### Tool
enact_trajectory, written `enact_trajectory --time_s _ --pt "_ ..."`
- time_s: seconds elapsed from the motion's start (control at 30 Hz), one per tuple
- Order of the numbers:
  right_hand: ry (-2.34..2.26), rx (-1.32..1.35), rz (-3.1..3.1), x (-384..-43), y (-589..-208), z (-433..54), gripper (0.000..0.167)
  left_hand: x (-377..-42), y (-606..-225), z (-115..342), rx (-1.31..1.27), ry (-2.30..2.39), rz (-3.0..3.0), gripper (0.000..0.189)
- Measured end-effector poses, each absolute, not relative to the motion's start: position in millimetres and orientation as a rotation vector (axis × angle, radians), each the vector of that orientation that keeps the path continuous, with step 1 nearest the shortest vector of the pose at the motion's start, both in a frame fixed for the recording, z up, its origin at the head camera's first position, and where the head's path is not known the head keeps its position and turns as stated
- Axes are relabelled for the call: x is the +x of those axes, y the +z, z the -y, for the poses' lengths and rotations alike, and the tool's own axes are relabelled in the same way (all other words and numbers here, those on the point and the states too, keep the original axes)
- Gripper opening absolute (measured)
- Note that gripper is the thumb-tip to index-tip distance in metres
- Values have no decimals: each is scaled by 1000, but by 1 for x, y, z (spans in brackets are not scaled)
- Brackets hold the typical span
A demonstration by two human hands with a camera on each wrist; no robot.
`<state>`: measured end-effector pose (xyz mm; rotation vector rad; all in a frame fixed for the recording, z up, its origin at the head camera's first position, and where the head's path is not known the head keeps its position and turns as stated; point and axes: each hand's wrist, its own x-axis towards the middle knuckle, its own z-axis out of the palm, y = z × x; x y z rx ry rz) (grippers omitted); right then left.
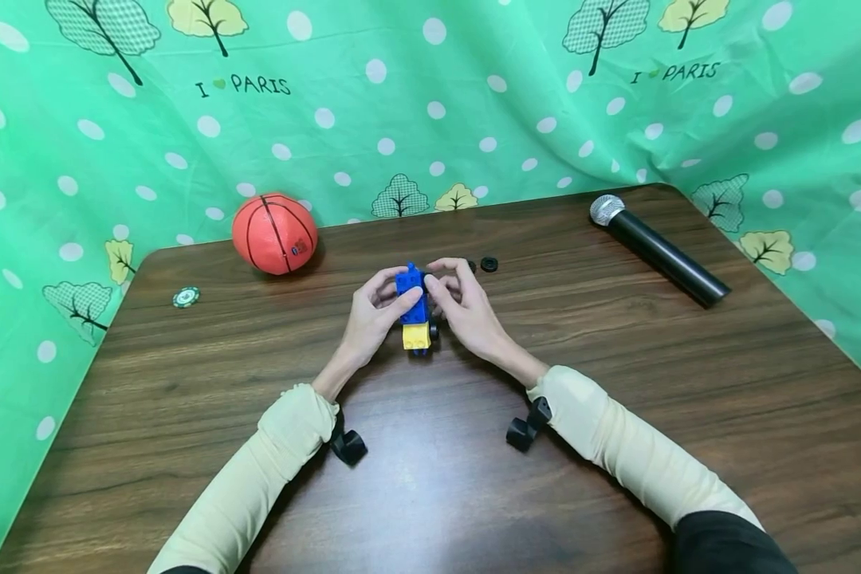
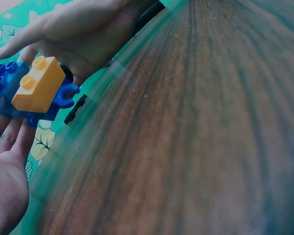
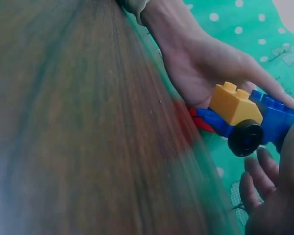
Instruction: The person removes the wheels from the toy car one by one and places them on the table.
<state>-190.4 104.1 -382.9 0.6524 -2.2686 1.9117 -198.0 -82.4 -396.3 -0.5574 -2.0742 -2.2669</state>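
Note:
A toy car of blue building blocks (image 1: 411, 307) with a yellow sloped block (image 1: 416, 336) at its near end is held above the table's middle. My left hand (image 1: 366, 321) grips it from the left, thumb across the blue top. On the right side, my right hand (image 1: 473, 315) pinches a dark wheel against the car's far part, mostly hidden by the fingers. A black wheel (image 3: 245, 138) sits on the car's near right side, beside the yellow block. Two studs show on the yellow block, and a blue hitch (image 2: 66, 95) sticks out at the near end.
Beyond my right hand lies a loose black wheel (image 1: 489, 264), with another dark round piece (image 1: 471, 265) partly hidden. A red toy basketball (image 1: 275, 233) and a poker chip (image 1: 186, 297) are at left. At far right lies a microphone (image 1: 660, 251). A green curtain (image 1: 473, 104) hangs behind the table.

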Motion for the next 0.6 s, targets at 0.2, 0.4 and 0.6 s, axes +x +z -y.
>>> enact_trajectory --time_s 0.2,0.4,0.6 --pt "1863 640 2242 -190 -385 -98 20 -197 -396 83 -588 -2334 2059 46" --pt "1590 698 2245 -190 -387 -100 22 -197 -396 83 -608 -2399 2029 46" --pt "1463 702 2165 -190 -388 -100 14 -195 -395 82 -599 -2389 2053 47"
